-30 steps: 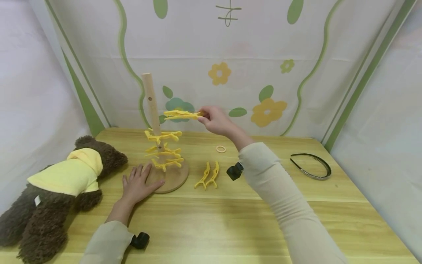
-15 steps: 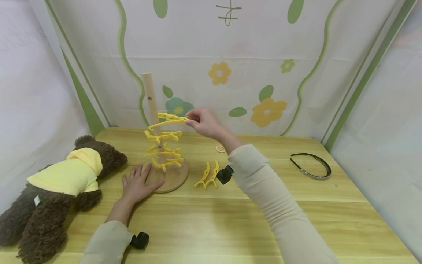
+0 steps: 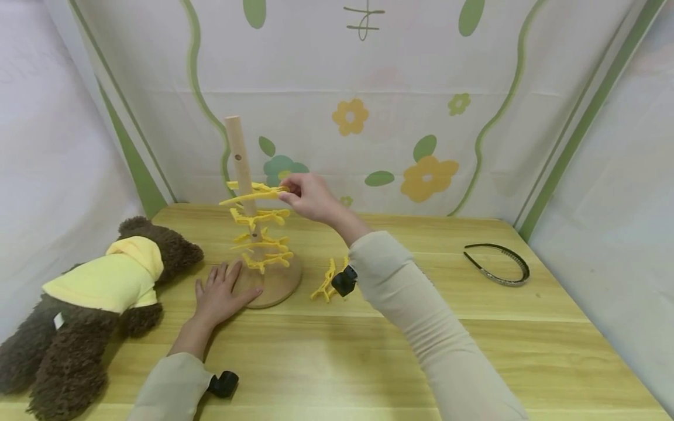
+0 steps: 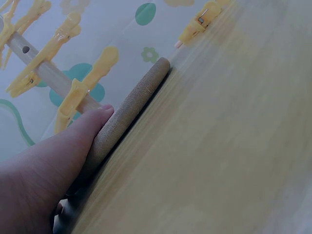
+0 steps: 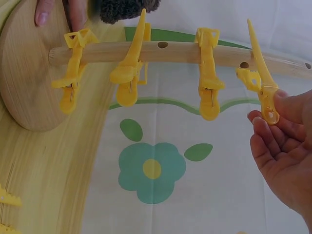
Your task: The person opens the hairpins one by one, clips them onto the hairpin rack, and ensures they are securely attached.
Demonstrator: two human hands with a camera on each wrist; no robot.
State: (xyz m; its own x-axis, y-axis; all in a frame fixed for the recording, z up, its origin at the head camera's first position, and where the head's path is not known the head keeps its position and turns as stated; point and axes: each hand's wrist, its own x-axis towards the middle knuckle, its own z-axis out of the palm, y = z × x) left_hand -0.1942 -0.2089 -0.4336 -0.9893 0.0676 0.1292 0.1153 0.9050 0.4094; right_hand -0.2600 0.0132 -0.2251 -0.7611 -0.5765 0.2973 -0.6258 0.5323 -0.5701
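Note:
My right hand (image 3: pixel 310 199) pinches the end of a yellow hair clip (image 3: pixel 253 197). The clip's prongs are spread and straddle the upright wooden post (image 3: pixel 234 131). In the right wrist view, thumb and fingertips press the clip's tail, and the post passes between its prongs. Three more yellow clips (image 5: pixel 209 73) grip the post at lower levels. My left hand (image 3: pixel 215 299) rests on the table and the round wooden base (image 3: pixel 279 286), fingers spread. In the left wrist view its thumb lies on the base (image 4: pixel 131 102).
Loose yellow clips (image 3: pixel 327 280) lie right of the base, partly covered by the right wrist's camera. A black headband (image 3: pixel 518 278) lies at the far right. On the left, a brown teddy bear (image 3: pixel 74 345) in a yellow hoodie lies on the table. A printed cloth hangs behind.
My right hand has moved left with the clip, bringing its spread prongs around the post. The right arm now hides the small ring and part of the loose clips. The left hand stays put.

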